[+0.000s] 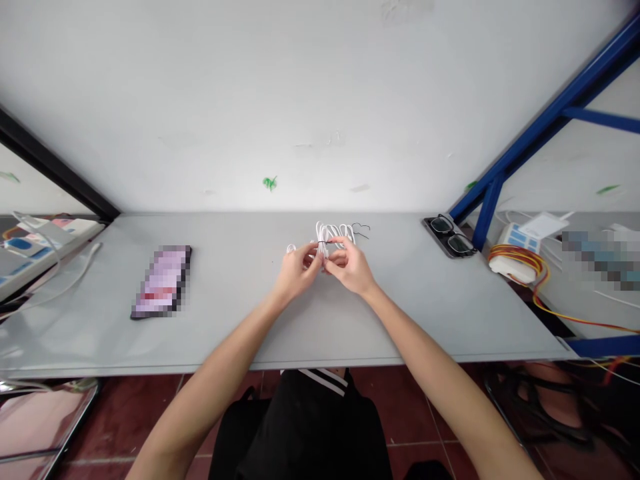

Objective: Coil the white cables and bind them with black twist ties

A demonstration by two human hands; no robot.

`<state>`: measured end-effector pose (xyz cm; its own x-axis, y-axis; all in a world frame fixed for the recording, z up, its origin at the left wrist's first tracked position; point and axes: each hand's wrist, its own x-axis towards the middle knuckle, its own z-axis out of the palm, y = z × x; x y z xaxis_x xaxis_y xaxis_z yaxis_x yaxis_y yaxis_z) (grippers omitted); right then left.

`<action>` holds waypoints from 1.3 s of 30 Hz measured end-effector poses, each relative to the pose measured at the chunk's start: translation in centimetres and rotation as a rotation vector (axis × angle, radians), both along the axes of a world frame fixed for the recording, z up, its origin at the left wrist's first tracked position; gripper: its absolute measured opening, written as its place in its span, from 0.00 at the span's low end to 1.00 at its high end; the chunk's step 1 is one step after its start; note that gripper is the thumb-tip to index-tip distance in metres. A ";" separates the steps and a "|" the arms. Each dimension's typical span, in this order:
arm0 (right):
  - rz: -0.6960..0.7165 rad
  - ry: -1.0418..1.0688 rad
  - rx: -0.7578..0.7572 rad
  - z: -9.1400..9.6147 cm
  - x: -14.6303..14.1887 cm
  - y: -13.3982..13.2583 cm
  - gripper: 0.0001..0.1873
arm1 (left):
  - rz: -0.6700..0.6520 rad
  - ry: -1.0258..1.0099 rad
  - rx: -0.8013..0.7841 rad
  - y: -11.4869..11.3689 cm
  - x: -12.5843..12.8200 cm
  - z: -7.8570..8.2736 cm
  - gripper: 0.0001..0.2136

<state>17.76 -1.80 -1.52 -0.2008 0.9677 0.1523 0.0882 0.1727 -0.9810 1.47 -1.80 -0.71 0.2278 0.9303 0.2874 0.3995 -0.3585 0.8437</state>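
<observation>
A coiled white cable point(342, 233) lies on the grey table near the wall, its loops standing out to the right. Across its near end runs a thin black tie point(325, 242), stretched between my two index fingertips. My left hand point(297, 268) grips the bundle from the left, thumb and fingers pinched together. From the right, my right hand point(353, 267) pinches the same end, with its index finger at the tie. One small white cable end point(291, 248) pokes out beyond my left hand. My fingers partly hide the bundle's front. Loose black ties point(363, 231) rest just behind the coil.
A phone point(163, 283) with a blurred screen lies on the table point(225, 243) at left. Glasses point(451, 235) sit on a dark case at right. Blue frame bars point(493, 200) and a red-yellow wire bundle point(520, 257) border the right side. White cables cross the far left.
</observation>
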 end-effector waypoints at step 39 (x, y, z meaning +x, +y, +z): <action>0.164 0.293 -0.304 -0.1 1.0 1.6 0.17 | -0.017 0.060 0.232 0.4 -0.1 -0.8 0.10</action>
<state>18.75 -0.22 -1.59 -0.3455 0.9365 -0.0604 -0.2056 -0.1384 -0.9688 1.39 -1.44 -1.53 0.2658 0.8370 0.4784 0.4387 -0.5469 0.7131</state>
